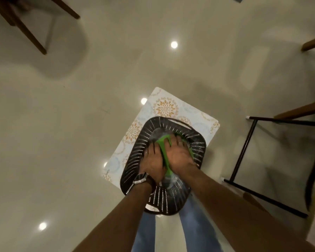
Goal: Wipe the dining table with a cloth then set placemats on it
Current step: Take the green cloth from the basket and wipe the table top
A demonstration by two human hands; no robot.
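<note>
Looking down through a see-through glass worktop (pixel 80 110). Bright round lights shining back off the glass. A dark slotted basket (pixel 133 168) sitting on top of a flowery placemat (pixel 164 106), both on the worktop. Long side of the placemat running from near-left to far-right, one corner pointing away up the picture. Basket lying the same way, its far handle over the placemat's middle.

Both hands down inside the basket, side by side and touching. Left hand (pixel 153 160), with a watch (pixel 141 178) on the wrist, pressed palm-down, fingers spread. Right hand (pixel 178 153), with a ring on one finger, curled over a green cloth (pixel 164 148). Cloth bunched up between the two hands, a long strip of it running from near to far, one end poking out past the fingertips, the other end by the wrists. Both hands holding the green cloth.

Blue jeans (pixel 195 226) showing under the glass. A dark metal chair frame (pixel 244 148) off to the right, wooden chair legs (pixel 27 31) at the far left.
</note>
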